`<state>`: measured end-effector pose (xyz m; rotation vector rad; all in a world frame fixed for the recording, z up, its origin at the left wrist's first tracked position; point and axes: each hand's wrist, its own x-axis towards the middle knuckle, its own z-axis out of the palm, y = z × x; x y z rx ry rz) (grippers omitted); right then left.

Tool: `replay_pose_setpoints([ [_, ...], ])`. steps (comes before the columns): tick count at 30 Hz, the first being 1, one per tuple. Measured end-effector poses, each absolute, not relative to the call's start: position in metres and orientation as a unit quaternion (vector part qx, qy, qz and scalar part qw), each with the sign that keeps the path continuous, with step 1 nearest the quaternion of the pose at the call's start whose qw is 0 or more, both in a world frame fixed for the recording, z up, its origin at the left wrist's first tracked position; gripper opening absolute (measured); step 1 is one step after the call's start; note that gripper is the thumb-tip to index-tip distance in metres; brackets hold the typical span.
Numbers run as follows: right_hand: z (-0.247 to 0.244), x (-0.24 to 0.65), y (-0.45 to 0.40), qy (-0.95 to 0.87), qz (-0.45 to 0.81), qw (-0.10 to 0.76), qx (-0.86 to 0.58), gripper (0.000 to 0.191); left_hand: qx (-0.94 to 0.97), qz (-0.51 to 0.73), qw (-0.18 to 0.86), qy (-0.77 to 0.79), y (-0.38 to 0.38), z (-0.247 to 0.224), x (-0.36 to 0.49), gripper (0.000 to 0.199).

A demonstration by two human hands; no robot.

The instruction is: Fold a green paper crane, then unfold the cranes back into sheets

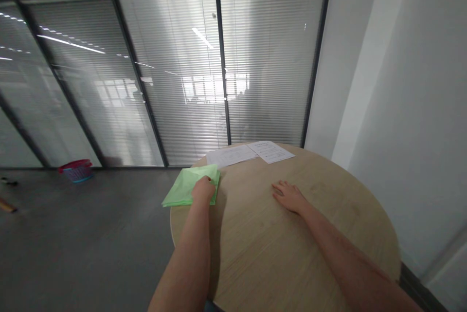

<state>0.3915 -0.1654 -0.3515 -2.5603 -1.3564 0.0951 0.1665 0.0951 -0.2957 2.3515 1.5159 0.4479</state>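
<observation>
A folded light-green cloth or sheet lies at the left edge of the round wooden table, with its left corner reaching past the rim. My left hand is closed on its right part, the fingers curled. Farther right, my right hand rests flat on the bare tabletop, its fingers spread and holding nothing. Two printed white papers, one on the left and one on the right, lie at the table's far edge, beyond both hands.
The round table stands close to a white wall on the right. Behind it is a glass partition with blinds. A red and blue basket sits on the grey floor at the left.
</observation>
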Motion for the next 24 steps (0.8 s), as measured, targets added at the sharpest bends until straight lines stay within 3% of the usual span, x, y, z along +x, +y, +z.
replay_pose_setpoints([
  [8, -0.354, 0.392, -0.167, -0.457, 0.044, 0.159, -0.874, 0.053, 0.805, 0.200, 0.157, 0.536, 0.085, -0.284, 0.165, 0.041],
  [14, -0.348, 0.394, -0.160, -0.427, 0.068, 0.256, -0.865, 0.055, 0.835, 0.278, 0.155, 0.448, 0.038, -0.262, 0.187, 0.046],
  [17, -0.340, 0.387, -0.156, -0.414, 0.136, 0.366, -0.823, 0.063, 0.863, 0.285, 0.232, 0.346, -0.001, -0.271, 0.211, 0.045],
  [21, -0.339, 0.372, -0.152, -0.351, 0.367, 0.580, -0.637, 0.069, 0.874, 0.233, 0.356, 0.234, -0.047, -0.300, 0.239, 0.045],
  [24, -0.349, 0.369, -0.149, -0.311, 0.420, 0.653, -0.548, 0.052, 0.872, 0.202, 0.409, 0.177, -0.062, -0.316, 0.248, 0.040],
])
